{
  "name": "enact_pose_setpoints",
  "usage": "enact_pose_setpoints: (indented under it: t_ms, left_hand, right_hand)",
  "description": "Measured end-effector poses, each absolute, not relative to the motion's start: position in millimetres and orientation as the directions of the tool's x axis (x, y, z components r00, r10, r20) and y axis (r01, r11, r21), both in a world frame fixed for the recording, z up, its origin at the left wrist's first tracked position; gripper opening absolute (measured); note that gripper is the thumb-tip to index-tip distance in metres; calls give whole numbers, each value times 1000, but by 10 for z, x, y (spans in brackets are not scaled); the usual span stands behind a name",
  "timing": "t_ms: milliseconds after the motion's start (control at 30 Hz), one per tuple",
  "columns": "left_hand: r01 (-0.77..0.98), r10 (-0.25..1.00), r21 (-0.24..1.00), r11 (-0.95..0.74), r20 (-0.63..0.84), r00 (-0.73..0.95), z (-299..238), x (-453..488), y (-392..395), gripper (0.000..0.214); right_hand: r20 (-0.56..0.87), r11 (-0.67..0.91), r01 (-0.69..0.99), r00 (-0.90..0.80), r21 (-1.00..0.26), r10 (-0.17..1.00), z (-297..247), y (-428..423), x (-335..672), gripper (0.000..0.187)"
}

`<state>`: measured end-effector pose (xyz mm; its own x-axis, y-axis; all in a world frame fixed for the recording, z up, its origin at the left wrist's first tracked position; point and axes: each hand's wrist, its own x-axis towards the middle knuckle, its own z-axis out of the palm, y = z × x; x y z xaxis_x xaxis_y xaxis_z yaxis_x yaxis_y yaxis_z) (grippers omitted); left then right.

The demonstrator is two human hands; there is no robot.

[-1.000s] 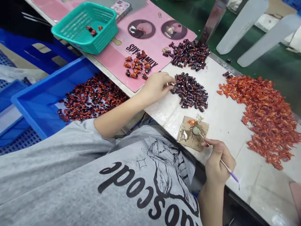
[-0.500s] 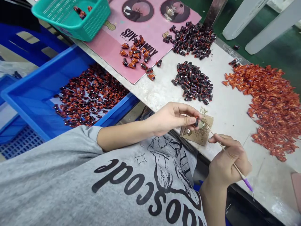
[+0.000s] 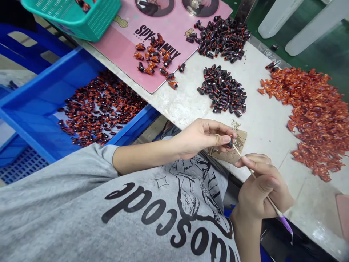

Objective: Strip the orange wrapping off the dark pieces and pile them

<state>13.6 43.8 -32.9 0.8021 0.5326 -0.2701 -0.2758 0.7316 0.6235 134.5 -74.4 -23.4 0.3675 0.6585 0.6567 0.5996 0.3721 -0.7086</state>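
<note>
Between thumb and fingers, my left hand [image 3: 205, 139] pinches a small black part with an orange edge [image 3: 230, 141]. My right hand [image 3: 263, 182] grips a thin pale stick [image 3: 252, 173] with purple wrapping near its rear end, like a pen. The stick's tip is at the black part and seems to touch it. Below both hands lies a stained piece of cardboard [image 3: 226, 156] at the table's edge, partly hidden by my left hand. Beyond my left hand is a pile of black hollow parts with orange rims [image 3: 223, 89].
A second black pile [image 3: 220, 40] lies farther back. Orange pieces [image 3: 319, 116] are heaped at right. Joined orange-and-black pieces [image 3: 155, 56] lie on a pink printed sheet [image 3: 120, 54], near a green basket [image 3: 89, 27]. A blue bin [image 3: 35, 98] at left holds many more.
My right hand has moved slightly left, bringing the stick's tip from over the cardboard to the black part in my left hand. The camera view has shifted a little.
</note>
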Motion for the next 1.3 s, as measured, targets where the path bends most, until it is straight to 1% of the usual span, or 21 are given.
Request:
enact_pose_setpoints:
  t_ms: [67,133,233,333,433,500,567,633,800,933,1033,1300]
  left_hand:
    - [-277,537,625,730,-272,798,-304,131,440,27]
    - [-272,541,639,719,-271,796,-273,128,437,25]
    - [-238,524,662,711,-273,807,-237,131,428,24]
    - [-202,487,650,732,-293,823,-228,137,420,27]
    - [-178,449,621,763,-312,837,-235,131,421,28]
    - [-176,435,613,770,-303,848,-237,121,425,27]
    - [-181,430,612,770,-288,856,-233,110,427,25]
    - [-180,425,615,768,-280,860,-225,104,428,22]
    - [-154,429,647,747,-292,855,-201,115,424,16]
    - [-124,428,676,727,-305,851,-198,133,417,14]
    - [-134,430,672,729,-296,853,-207,144,412,14]
    - [-137,449,676,725,-312,838,-230,148,407,16]
  right_hand:
    - [663,363,622,354,-694,660,-223,-747,1333,33]
    - [646,352,614,356,-707,675,-186,-758,1337,32]
    - [604,361,552,358,-752,712,-101,-770,1390,29]
    - [545,357,470,361,-807,757,-34,-761,1459,30]
    - [454,323,338,455,-884,766,-30,-735,1478,38]
    - [423,328,268,531,-906,734,-57,-715,1461,42]
    - [424,355,236,589,-904,688,-88,-698,1439,44]
    - [422,373,218,631,-902,651,-107,-685,1426,44]
    - [409,374,207,671,-904,618,-102,-664,1428,44]
    - [410,353,228,668,-907,621,-104,-658,1436,45]
    - [412,349,234,659,-907,629,-117,-654,1435,46]
    - [406,335,237,638,-912,654,-114,-652,1413,41]
